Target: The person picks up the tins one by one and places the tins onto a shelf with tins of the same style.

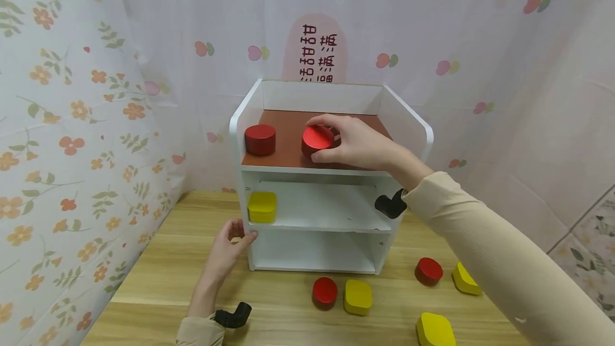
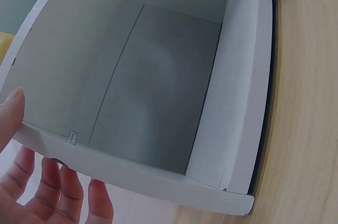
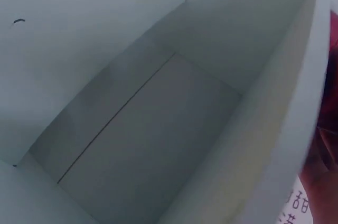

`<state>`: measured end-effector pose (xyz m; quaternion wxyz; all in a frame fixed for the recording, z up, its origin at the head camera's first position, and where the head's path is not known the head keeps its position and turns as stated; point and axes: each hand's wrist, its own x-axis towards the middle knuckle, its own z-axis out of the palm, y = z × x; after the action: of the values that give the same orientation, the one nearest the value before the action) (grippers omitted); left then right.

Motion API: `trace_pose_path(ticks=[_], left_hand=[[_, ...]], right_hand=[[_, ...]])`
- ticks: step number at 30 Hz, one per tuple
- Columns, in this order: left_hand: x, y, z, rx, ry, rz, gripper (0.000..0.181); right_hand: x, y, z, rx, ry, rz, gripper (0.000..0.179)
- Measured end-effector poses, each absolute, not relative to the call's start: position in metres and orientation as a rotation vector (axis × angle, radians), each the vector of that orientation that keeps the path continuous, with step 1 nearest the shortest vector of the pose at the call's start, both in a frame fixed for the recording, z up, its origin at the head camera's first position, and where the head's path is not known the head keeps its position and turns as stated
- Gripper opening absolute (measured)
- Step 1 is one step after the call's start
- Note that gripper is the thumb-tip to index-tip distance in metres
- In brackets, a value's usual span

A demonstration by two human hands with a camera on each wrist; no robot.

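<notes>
Right hand (image 1: 353, 143): fingers pinch red cylinder (image 1: 317, 139) near front edge of top shelf (image 1: 287, 122).
Left hand (image 1: 227, 252): fingers grip left edge of rack (image 1: 252, 111) (bracing, apparently).
Red cylinder: best kept level.

Curtained-off indoor spot (floral drapes (image 1: 86, 122), wood-grain table (image 1: 158, 260))

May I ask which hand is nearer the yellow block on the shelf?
The left hand, gripping the cabinet below-left of the yellow block; the right hand holds a red block above-right.
</notes>
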<state>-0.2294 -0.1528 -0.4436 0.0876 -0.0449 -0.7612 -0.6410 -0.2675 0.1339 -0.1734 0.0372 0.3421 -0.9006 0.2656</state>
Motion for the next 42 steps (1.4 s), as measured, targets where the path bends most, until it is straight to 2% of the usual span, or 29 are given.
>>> trace_pose_path(ticks=[13, 24, 42], left_hand=[[-0.230, -0.153, -0.444, -0.143, -2.256, -1.915, 0.034], [-0.233, -0.156, -0.443, -0.121, -2.303, -1.908, 0.033], [-0.230, -0.154, -0.441, -0.121, -2.291, -1.945, 0.036]], right_hand=[[-0.282, 0.118, -0.178, 0.968, -2.805, 0.760, 0.055], [-0.292, 0.112, -0.180, 0.893, -2.862, 0.695, 0.061], [-0.294, 0.109, -0.184, 0.893, -2.899, 0.663, 0.060]])
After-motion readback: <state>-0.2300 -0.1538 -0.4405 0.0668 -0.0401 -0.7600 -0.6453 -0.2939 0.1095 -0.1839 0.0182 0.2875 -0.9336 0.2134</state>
